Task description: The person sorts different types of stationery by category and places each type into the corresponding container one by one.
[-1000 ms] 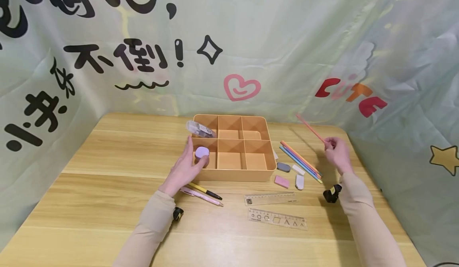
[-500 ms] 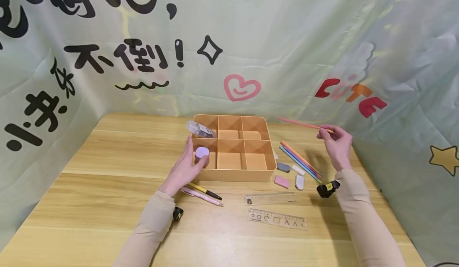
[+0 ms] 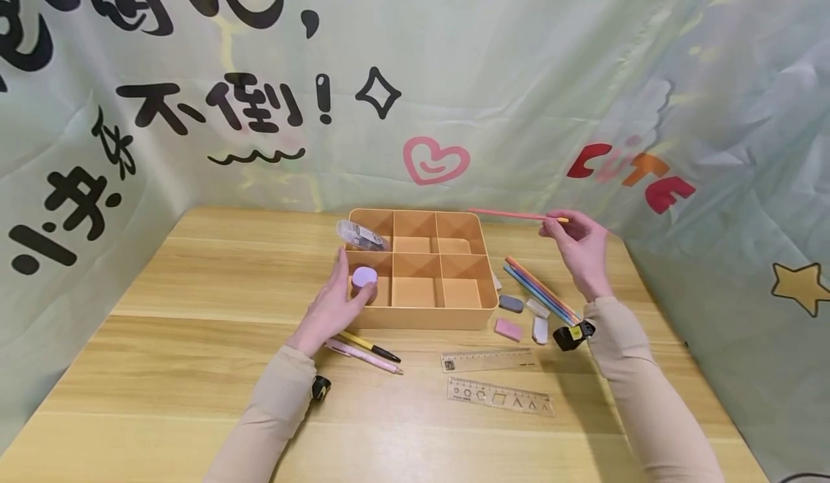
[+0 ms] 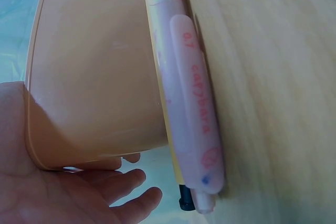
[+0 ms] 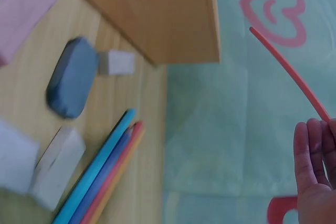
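An orange-tan divided box (image 3: 424, 317) stands at the table's middle. My left hand (image 3: 331, 303) grips its front left corner, thumb over the rim beside a round purple lid (image 3: 364, 276). In the left wrist view the left fingers (image 4: 121, 184) lie along the box's side. My right hand (image 3: 580, 249) pinches a slim pink pencil (image 3: 506, 213) near its yellowish end, raised above the table to the right of the box. The pencil's other end points left toward the box's back right corner.
A clear plastic container (image 3: 361, 235) leans in the back left compartment. Several pencils (image 3: 541, 290) and erasers (image 3: 509, 329) lie right of the box. Two clear rulers (image 3: 499, 396) lie in front, and a yellow pen (image 3: 369, 344) and a pink pen (image 3: 366, 357) lie front left.
My right hand has moved left and up toward the box, and the pink pencil has turned from slanting to nearly level. The left hand has stayed in place.
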### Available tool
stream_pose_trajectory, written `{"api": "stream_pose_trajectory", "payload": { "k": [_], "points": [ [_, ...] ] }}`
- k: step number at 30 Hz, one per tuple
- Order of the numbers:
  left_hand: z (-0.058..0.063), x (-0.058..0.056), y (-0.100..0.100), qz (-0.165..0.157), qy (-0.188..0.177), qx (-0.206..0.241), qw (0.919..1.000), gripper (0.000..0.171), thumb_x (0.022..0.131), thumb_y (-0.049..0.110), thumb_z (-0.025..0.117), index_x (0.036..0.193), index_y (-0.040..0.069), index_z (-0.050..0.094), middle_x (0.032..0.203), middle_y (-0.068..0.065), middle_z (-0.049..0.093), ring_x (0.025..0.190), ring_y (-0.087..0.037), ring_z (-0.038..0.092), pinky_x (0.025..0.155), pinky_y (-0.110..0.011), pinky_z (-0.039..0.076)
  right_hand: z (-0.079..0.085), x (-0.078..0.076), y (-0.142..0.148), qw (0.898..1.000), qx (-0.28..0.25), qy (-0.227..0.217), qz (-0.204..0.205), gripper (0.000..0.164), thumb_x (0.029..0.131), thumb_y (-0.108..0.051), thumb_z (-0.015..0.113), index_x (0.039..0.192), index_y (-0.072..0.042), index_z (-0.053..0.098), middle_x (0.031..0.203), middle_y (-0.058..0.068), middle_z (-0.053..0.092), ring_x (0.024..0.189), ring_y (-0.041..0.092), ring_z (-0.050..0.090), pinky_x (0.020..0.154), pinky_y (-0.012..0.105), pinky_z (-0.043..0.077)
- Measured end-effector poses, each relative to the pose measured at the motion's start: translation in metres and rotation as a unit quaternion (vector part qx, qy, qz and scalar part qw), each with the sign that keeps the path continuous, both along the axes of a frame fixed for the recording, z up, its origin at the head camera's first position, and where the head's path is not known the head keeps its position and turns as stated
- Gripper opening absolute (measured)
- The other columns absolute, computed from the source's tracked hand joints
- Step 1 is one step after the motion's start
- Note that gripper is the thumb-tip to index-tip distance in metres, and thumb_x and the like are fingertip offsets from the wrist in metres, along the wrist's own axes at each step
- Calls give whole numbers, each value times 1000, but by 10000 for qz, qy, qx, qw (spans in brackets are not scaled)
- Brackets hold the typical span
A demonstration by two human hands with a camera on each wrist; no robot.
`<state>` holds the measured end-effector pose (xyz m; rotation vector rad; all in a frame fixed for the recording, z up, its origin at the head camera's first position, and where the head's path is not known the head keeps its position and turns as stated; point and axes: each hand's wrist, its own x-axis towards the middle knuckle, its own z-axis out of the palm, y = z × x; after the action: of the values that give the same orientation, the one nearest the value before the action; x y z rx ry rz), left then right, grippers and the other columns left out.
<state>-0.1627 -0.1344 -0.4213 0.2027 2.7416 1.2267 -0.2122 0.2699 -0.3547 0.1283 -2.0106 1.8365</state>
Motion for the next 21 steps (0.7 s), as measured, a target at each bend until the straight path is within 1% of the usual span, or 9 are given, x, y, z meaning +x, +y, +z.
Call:
{"api": "stream_pose_trajectory", "payload": {
  "k": [4, 7, 9, 12, 15, 17, 18, 19, 21],
  "points": [
    [0, 0, 1, 1, -17, -3, 10000, 97, 101, 53, 49, 160, 12, -16, 170, -14, -8, 153, -44, 20, 123, -61, 26, 7, -3, -12, 9994, 185, 50, 277, 19, 94, -10, 70, 107, 3, 71, 77, -7, 76, 71, 4, 73, 79, 13, 57],
    [0, 0, 1, 0, -4, -16, 10000, 97, 101, 53, 49, 160, 11, -16, 170, -14, -9, 153, -44, 20, 123, -61, 26, 11, -5, -22, 9977, 572, 14, 353, 16, 95, -12, 69, 107, -2, 72, 78, -11, 75, 72, 4, 72, 78, 13, 57],
    [0, 0, 0, -4, 21, -20, 10000, 97, 101, 53, 49, 160, 10, -15, 170, -15, -8, 153, -44, 20, 123, -61, 26, 13, -6, -28, 9957, 832, -35, 405, 17, 96, -13, 68, 108, -3, 72, 79, -13, 74, 74, 4, 72, 76, 13, 56],
    [-1, 0, 0, -12, 47, -14, 10000, 97, 102, 52, 50, 160, 9, -15, 170, -14, -9, 153, -43, 20, 123, -60, 26, 15, -9, -36, 9919, 1185, -104, 439, 22, 97, -14, 67, 111, 2, 71, 79, -17, 72, 75, 3, 71, 71, 13, 55],
    [-1, 0, 0, -27, 50, -11, 10000, 98, 102, 53, 49, 160, 9, -16, 170, -13, -9, 153, -43, 19, 123, -60, 25, 17, -12, -43, 9889, 1406, -171, 460, 29, 97, -15, 66, 114, 9, 67, 79, -20, 71, 75, 2, 71, 71, 12, 55],
    [-1, 0, 0, -31, 46, -10, 10000, 98, 101, 53, 49, 160, 10, -16, 170, -13, -9, 153, -43, 20, 123, -60, 26, 19, -13, -48, 9868, 1526, -237, 491, 30, 97, -15, 66, 115, 9, 67, 79, -19, 70, 76, 3, 71, 72, 12, 55],
    [-1, 0, 0, -34, 45, -12, 10000, 98, 101, 54, 49, 160, 10, -16, 170, -13, -9, 153, -43, 20, 123, -60, 25, 19, -14, -50, 9858, 1577, -277, 511, 30, 97, -16, 67, 115, 9, 67, 79, -16, 70, 76, 3, 71, 72, 12, 55],
    [-1, 0, 0, -35, 45, -6, 10000, 98, 101, 53, 49, 160, 10, -16, 170, -13, -9, 153, -43, 20, 123, -60, 25, 20, -15, -52, 9843, 1648, -311, 553, 30, 98, -16, 66, 115, 8, 67, 81, -10, 72, 76, 4, 70, 73, 11, 55],
    [-1, 0, 0, -35, 49, 2, 10000, 98, 101, 53, 49, 160, 9, -15, 170, -13, -9, 153, -43, 20, 123, -59, 25, 25, -14, -58, 9812, 1787, -382, 616, 28, 98, -14, 66, 114, 8, 68, 81, -7, 72, 76, 7, 71, 72, 11, 55]
  ]
}}
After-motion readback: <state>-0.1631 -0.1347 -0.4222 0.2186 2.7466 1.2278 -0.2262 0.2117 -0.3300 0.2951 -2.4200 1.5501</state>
